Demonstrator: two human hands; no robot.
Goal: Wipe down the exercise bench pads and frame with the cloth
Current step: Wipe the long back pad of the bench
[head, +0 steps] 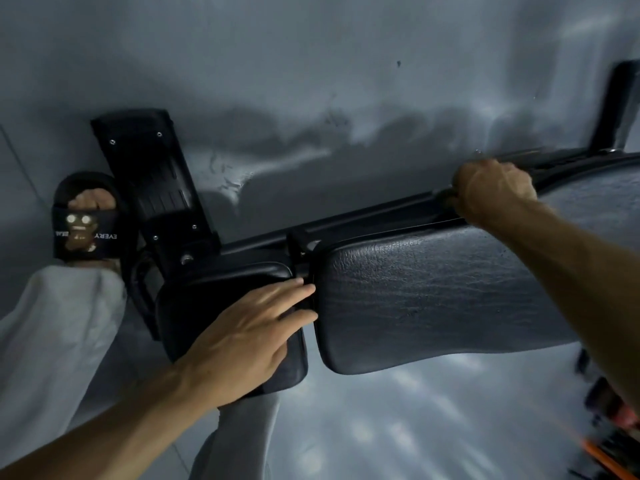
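Observation:
The exercise bench lies across the view with a small dark seat pad (214, 292) and a long dark back pad (433, 289). A black frame rail (363, 216) runs along their far side. My left hand (242, 337) rests flat on the seat pad, its straight fingers reaching the gap between the pads. My right hand (491, 188) is curled over the frame rail behind the back pad. A dark bit sticks out at its left edge; I cannot tell whether it is the cloth. No cloth shows plainly.
A black ribbed foot plate (152, 174) juts from the bench's left end, next to my sandalled foot (83, 220). A black upright post (616, 109) stands at the far right. Orange and black gear (609, 445) lies at the lower right on the grey floor (311, 64).

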